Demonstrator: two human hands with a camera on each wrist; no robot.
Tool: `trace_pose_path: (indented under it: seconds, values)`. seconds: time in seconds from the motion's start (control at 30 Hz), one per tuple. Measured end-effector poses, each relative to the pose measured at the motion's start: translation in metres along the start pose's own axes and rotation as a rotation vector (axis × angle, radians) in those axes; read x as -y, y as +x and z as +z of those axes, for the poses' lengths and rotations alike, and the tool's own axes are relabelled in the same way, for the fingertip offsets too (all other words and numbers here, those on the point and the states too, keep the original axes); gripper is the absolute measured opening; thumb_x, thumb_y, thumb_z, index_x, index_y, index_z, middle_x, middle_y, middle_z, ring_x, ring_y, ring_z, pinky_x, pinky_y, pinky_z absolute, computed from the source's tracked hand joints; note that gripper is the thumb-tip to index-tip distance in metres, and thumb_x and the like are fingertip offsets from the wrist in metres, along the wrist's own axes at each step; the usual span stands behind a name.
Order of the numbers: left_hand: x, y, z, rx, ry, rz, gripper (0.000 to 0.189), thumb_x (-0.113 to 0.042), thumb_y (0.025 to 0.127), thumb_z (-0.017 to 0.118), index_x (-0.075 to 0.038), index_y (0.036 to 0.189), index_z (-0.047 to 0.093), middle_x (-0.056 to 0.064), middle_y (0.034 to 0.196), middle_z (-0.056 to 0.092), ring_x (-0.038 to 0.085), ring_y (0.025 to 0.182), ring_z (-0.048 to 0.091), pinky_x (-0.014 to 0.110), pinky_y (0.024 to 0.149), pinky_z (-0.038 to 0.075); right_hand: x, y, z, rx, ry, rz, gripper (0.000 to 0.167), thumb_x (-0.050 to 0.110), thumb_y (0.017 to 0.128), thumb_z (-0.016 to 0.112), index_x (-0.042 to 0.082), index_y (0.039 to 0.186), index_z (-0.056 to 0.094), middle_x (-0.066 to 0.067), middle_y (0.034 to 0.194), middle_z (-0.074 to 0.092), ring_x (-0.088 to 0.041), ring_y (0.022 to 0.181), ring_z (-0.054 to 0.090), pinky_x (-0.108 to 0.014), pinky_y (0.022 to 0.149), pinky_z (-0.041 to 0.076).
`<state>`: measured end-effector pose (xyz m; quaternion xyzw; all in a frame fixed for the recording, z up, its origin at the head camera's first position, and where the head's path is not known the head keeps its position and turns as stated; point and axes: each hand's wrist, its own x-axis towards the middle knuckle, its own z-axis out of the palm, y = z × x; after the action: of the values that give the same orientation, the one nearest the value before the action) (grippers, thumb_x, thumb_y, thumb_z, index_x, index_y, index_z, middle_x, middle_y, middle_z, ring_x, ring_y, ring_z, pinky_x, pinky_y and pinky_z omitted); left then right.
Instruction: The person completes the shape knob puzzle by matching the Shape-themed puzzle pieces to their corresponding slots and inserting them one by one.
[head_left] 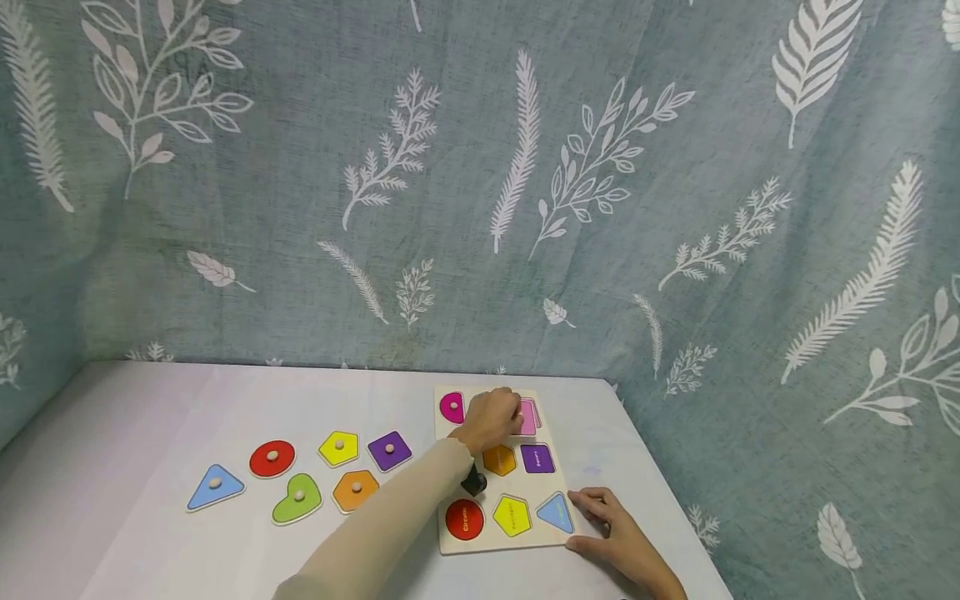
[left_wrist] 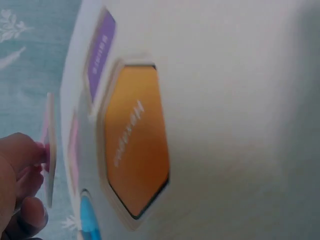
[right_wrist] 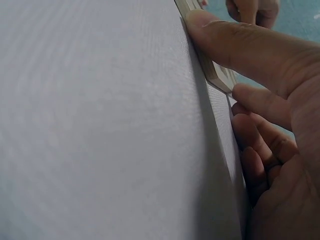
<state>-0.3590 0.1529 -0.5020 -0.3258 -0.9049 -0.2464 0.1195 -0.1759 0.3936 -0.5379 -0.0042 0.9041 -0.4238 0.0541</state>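
Note:
My left hand pinches the small knob of a pink flat puzzle piece at the far right of the wooden shape puzzle board. In the head view, the piece overlaps the pink printed recess beneath it; the left wrist view shows it edge-on. At the board's near right corner, my right hand grips the edge, its thumb along the near side and a finger round the corner. A magenta semicircle piece sits at the board's far left. The left hand hides part of the far row.
Left of the board lie knobbed pieces: a blue triangle, red circle, green heart, yellow pentagon, purple square and orange hexagon. A leaf-patterned curtain hangs behind the white table.

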Motion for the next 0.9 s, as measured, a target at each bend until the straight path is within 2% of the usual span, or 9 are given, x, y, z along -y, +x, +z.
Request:
trace_pose_path:
  seconds: [0.13,0.37,0.5,0.6,0.73,0.9]
  values:
    - [0.005,0.007,0.003,0.027,-0.001,-0.004,0.024,-0.018,0.095,0.07,-0.014,0.073,0.061,-0.004,0.071,0.048,0.011,0.059,0.046,0.027,0.057,0.043,-0.001,0.003,0.001,0.003,0.006,0.009,0.072,0.03,0.081,0.088,0.009,0.144,0.06,-0.004,0.134,0.05,-0.021,0.118,0.05,-0.037,0.105,0.045]
    - [0.012,0.012,0.014,-0.013,0.039,0.004,0.029,-0.016,0.093,0.073,-0.013,0.068,0.057,-0.002,0.066,0.046,0.013,0.055,0.044,0.029,0.055,0.044,-0.001,0.005,-0.001,0.032,0.037,-0.022,0.071,0.028,0.083,0.087,0.009,0.145,0.059,-0.005,0.135,0.049,-0.023,0.12,0.05,-0.029,0.105,0.044]
    - [0.014,0.014,0.021,0.006,0.051,-0.007,0.029,-0.018,0.094,0.073,-0.013,0.069,0.058,-0.003,0.066,0.046,0.013,0.056,0.044,0.029,0.055,0.044,-0.003,0.004,-0.001,0.055,0.028,-0.009,0.073,0.033,0.084,0.086,0.01,0.147,0.057,-0.005,0.136,0.048,-0.022,0.127,0.048,-0.017,0.105,0.04]
    - [0.015,0.016,0.024,0.006,0.049,-0.016,0.031,-0.017,0.093,0.073,-0.014,0.067,0.057,-0.002,0.065,0.047,0.013,0.055,0.044,0.03,0.053,0.044,-0.003,0.001,0.001,0.06,0.014,-0.003,0.073,0.037,0.085,0.085,0.01,0.147,0.057,-0.006,0.137,0.047,-0.025,0.132,0.047,-0.023,0.109,0.039]
    - [0.016,0.019,0.025,0.003,0.034,-0.026,0.03,-0.016,0.093,0.074,-0.013,0.066,0.059,-0.002,0.065,0.049,0.014,0.056,0.047,0.031,0.054,0.046,-0.002,0.002,0.001,0.054,0.004,-0.001,0.073,0.038,0.085,0.085,0.01,0.146,0.058,-0.006,0.136,0.048,-0.029,0.131,0.047,-0.038,0.112,0.039]
    - [0.017,0.027,0.029,0.012,0.018,-0.047,0.026,-0.018,0.093,0.076,-0.013,0.071,0.063,-0.002,0.067,0.052,0.015,0.059,0.05,0.031,0.058,0.048,-0.003,0.003,-0.001,0.036,0.014,0.007,0.072,0.035,0.084,0.086,0.012,0.146,0.059,-0.004,0.134,0.05,-0.022,0.122,0.05,-0.025,0.107,0.043]
